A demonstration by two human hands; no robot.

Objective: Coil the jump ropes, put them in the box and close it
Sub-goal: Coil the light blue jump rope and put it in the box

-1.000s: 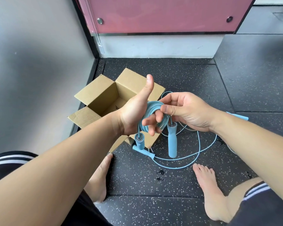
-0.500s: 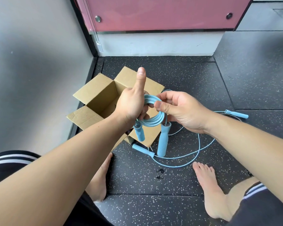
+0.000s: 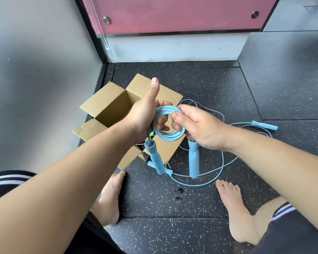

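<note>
A light-blue jump rope is wound into a small coil (image 3: 170, 137) held between both hands above the open cardboard box (image 3: 110, 105). My left hand (image 3: 145, 116) grips the coil's left side, thumb pointing up. My right hand (image 3: 198, 127) pinches its right side. Its two blue handles (image 3: 155, 159) (image 3: 193, 162) hang down below the coil. A second blue jump rope (image 3: 222, 167) lies uncoiled on the floor to the right, one handle (image 3: 264, 125) far right, another (image 3: 168, 171) near the box. Something green (image 3: 151, 135) shows inside the box.
The box stands against a grey wall (image 3: 35, 79) on the left, flaps spread open. A pink cabinet front (image 3: 173, 13) rises behind. My bare feet (image 3: 108, 202) (image 3: 235, 206) rest on the dark speckled rubber floor on either side of the loose rope.
Both hands have carried the coil slightly up and towards the box. The coil has turned flatter towards me and the handles now dangle lower.
</note>
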